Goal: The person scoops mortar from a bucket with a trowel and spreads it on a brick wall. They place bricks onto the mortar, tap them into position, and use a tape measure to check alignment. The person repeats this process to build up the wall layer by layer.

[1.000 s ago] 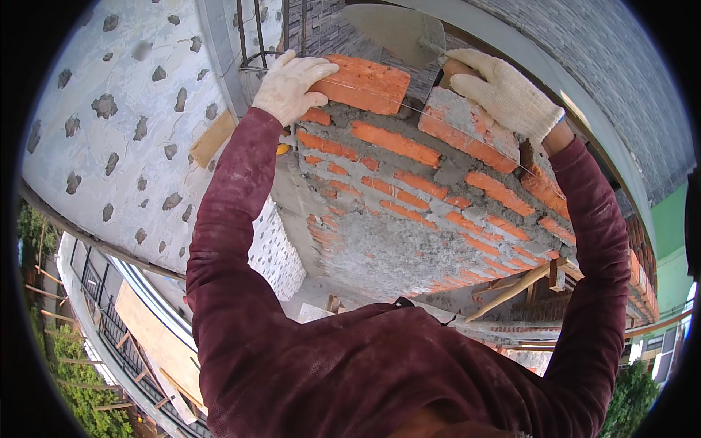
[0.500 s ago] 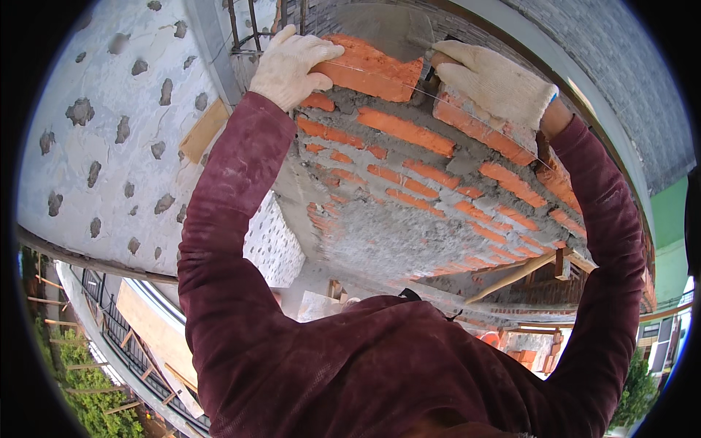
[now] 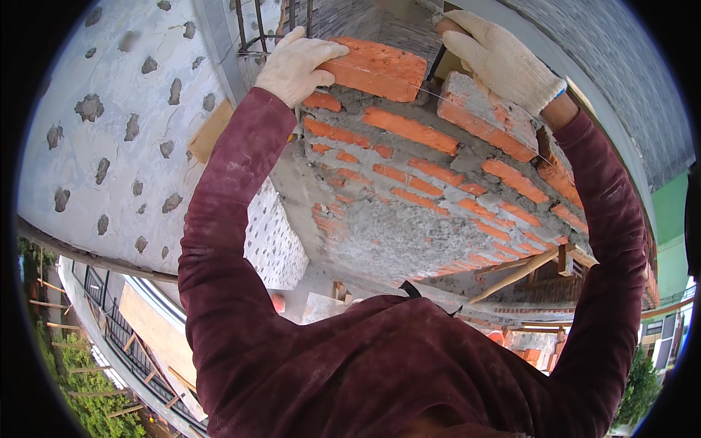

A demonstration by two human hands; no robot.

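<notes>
My left hand point(image 3: 298, 67), in a cream knit glove, grips the left end of an orange brick point(image 3: 376, 69) on top of the brick wall point(image 3: 409, 131). Grey mortar shows under that brick. My right hand point(image 3: 504, 62), gloved too, is closed around a trowel's handle above a mortar-smeared brick point(image 3: 485, 120) further right. The trowel's blade is mostly out of sight at the top edge. A gap lies between the two bricks. A thin taut string point(image 3: 467, 104) runs along their near faces.
Steel bars point(image 3: 259, 22) rise behind my left hand. At left stands a pale wall panel point(image 3: 117, 139) pocked with grey patches, a wood board point(image 3: 209, 131) beside it. Wooden poles point(image 3: 515, 276) jut out lower right. Greenery point(image 3: 87, 372) lies far below at left.
My right hand has lifted slightly up and away with the trowel, its blade leaving the space behind the left brick. My left hand stays on its brick; the whole view has shifted slightly.
</notes>
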